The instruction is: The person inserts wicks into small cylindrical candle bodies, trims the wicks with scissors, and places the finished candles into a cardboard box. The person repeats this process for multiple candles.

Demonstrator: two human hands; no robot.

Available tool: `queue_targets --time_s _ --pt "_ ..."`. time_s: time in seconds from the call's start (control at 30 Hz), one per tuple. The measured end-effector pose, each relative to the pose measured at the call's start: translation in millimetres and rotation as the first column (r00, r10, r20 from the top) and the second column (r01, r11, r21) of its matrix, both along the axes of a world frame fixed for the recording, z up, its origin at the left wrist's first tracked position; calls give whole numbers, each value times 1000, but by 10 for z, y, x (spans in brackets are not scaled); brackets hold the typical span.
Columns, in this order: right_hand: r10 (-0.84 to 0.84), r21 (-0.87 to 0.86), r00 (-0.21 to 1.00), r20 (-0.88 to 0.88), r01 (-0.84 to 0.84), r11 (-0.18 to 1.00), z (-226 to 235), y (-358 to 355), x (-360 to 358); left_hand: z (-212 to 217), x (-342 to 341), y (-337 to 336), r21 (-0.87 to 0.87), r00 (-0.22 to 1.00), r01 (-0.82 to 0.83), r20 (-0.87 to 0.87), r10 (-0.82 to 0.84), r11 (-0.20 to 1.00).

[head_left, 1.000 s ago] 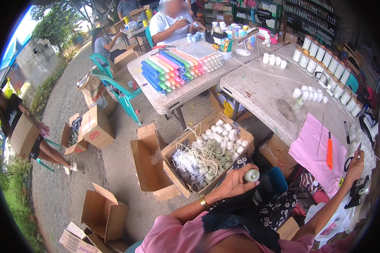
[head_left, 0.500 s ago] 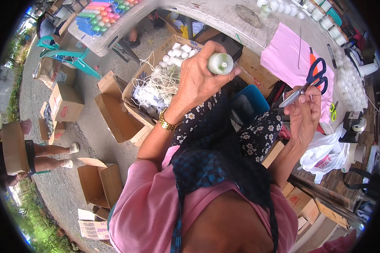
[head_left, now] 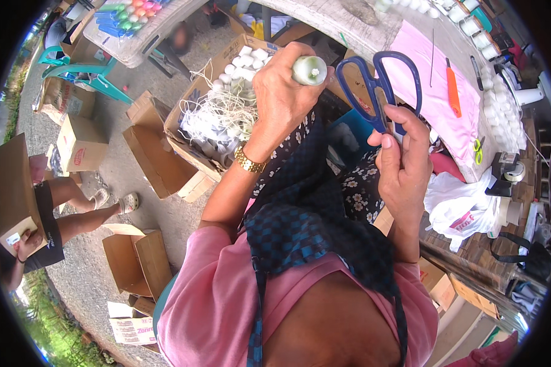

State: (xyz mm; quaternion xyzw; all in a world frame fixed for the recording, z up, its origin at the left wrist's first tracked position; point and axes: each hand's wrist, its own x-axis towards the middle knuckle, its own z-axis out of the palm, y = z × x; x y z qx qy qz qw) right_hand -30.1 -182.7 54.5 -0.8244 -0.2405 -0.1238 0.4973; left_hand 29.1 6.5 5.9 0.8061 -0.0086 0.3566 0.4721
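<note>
My left hand [head_left: 280, 85], with a gold watch [head_left: 250, 160] at the wrist, is wrapped round a pale green candle [head_left: 308, 70], its round end and white wick facing up. In my right hand [head_left: 404, 168] are scissors [head_left: 379, 123], pinched about the blades and pivot with the dark blue finger loops pointing away from me. The blades are mostly hidden by my fingers. Beyond my left forearm, a cardboard box [head_left: 172, 125] holds white candles [head_left: 246, 61] and a tangle of cream wick string [head_left: 217, 116].
A pink cloth [head_left: 410, 46] on the table carries an orange-handled tool [head_left: 452, 92] and a thin rod. Small green scissors [head_left: 478, 151] lie beside it. A white plastic bag [head_left: 459, 205] sits at right. Open cartons [head_left: 138, 260] stand on the ground; at far left a person carries a box [head_left: 12, 189].
The scissors have turned in my right hand, loops now pointing away and nearer the candle. My left hand has shifted slightly left with the candle. The person at left has stepped along.
</note>
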Motion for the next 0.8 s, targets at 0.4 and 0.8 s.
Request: queue_targets --time_s 0.4,0.8 --pt "66 -325 973 220 9 946 184 233 -18 -290 112 100 6 998 53 31 -53 999" --pt "-126 -108 901 414 186 977 245 255 -94 -296 130 48 -108 997 73 -3 -73 991"
